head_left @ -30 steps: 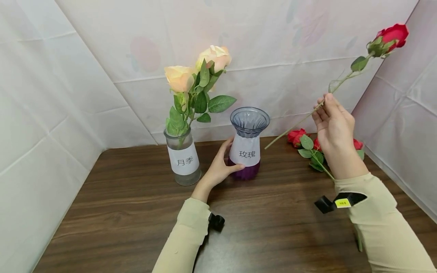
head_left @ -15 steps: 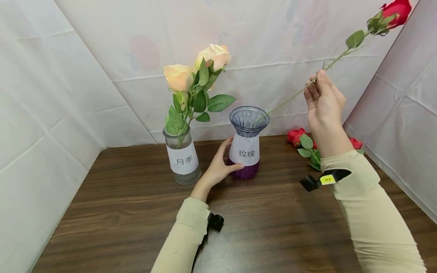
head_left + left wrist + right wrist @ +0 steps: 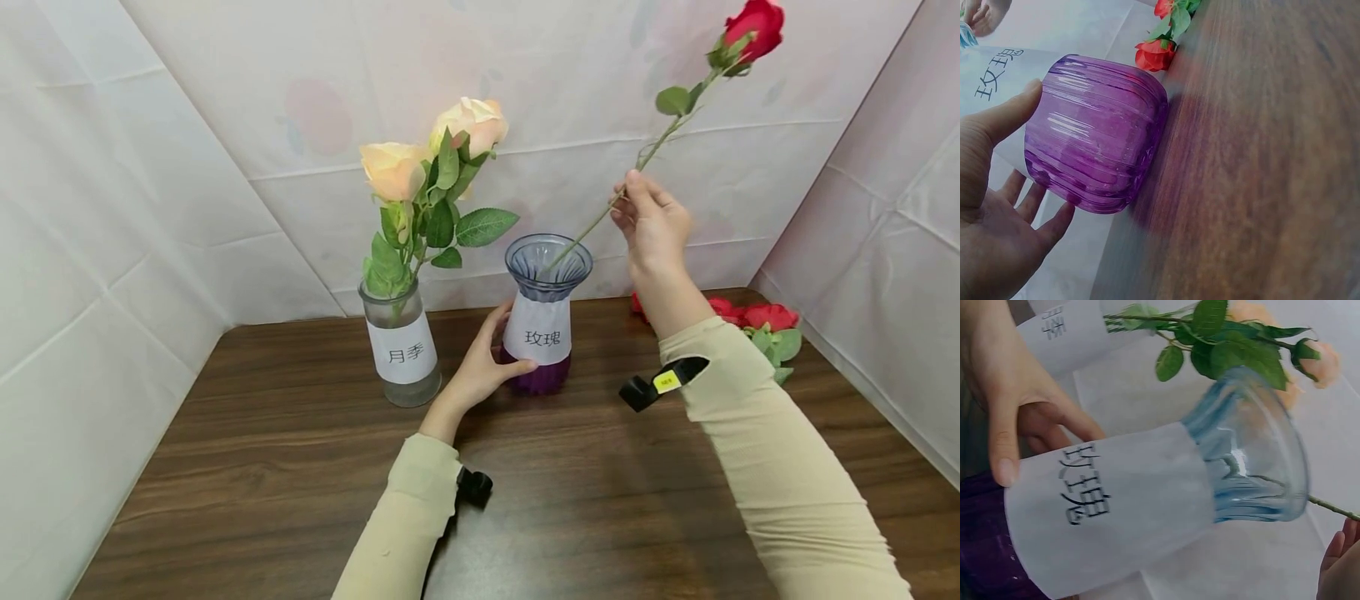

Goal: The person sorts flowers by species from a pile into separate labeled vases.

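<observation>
A blue-and-purple glass vase (image 3: 537, 333) with a white paper label stands upright on the table. My left hand (image 3: 482, 367) grips its lower part from the left, thumb in front and fingers behind; the left wrist view shows the purple base (image 3: 1097, 131) between them. Above and to the right, my right hand (image 3: 654, 221) pinches the stem of a red rose (image 3: 756, 32) between thumb and fingertips. The rose slants, bloom up to the right, and its lower stem end lies inside the flared mouth. In the right wrist view the stem (image 3: 1335, 507) passes the glass rim.
To the left stands a clear glass vase (image 3: 411, 392) with a white label, holding peach roses (image 3: 393, 171) with green leaves. More red roses (image 3: 771, 317) lie on the table (image 3: 300, 483) at the back right, partly behind my right forearm. White curtains (image 3: 315, 50) surround the table.
My right hand has moved left with the rose, bringing its stem end from beside the vase into the mouth. My left hand has stayed on the vase.
</observation>
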`<control>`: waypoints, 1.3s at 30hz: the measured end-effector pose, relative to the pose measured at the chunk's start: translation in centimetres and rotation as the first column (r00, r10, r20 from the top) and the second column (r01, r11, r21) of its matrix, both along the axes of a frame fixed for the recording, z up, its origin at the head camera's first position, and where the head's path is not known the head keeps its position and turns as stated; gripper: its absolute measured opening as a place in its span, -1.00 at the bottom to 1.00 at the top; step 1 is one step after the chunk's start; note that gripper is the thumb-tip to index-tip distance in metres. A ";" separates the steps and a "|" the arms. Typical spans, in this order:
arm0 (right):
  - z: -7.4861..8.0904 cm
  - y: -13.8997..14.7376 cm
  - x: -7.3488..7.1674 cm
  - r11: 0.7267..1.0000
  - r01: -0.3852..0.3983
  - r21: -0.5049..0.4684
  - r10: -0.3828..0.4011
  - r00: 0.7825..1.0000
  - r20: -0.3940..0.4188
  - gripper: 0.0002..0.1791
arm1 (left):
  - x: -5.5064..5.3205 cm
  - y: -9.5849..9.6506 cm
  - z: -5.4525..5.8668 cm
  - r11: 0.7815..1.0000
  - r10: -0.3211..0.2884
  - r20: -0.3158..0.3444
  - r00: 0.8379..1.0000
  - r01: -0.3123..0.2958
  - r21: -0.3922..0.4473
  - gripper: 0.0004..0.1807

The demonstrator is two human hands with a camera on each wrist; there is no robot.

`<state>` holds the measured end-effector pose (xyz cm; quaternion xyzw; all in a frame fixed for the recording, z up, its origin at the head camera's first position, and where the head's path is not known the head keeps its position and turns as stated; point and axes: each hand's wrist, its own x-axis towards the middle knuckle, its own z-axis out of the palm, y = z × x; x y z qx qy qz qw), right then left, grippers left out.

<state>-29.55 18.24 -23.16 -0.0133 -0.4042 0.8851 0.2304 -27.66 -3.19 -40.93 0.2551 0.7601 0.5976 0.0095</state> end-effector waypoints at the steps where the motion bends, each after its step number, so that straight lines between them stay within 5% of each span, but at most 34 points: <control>1: -0.3 -0.2 -0.1 1.000 -0.003 0.017 0.003 1.000 0.002 -0.89 | 0.0 0.0 0.0 1.000 0.003 0.002 1.000 -0.003 -0.003 0.03; 20: -4.3 -2.9 -1.0 0.964 -0.010 0.265 -0.002 0.999 0.044 -0.79 | 0.2 0.1 0.1 1.000 0.006 0.006 1.000 -0.006 -0.007 0.05; 30: -4.9 -2.5 -0.4 0.950 -0.170 0.260 0.158 0.985 0.068 -0.84 | 0.1 0.1 0.2 1.000 0.012 0.006 1.000 -0.012 -0.015 0.05; 39: -5.3 -2.2 -0.1 0.941 -0.216 0.259 0.197 0.976 0.097 -0.82 | 0.1 0.1 0.1 1.000 0.019 0.010 1.000 -0.018 -0.017 0.05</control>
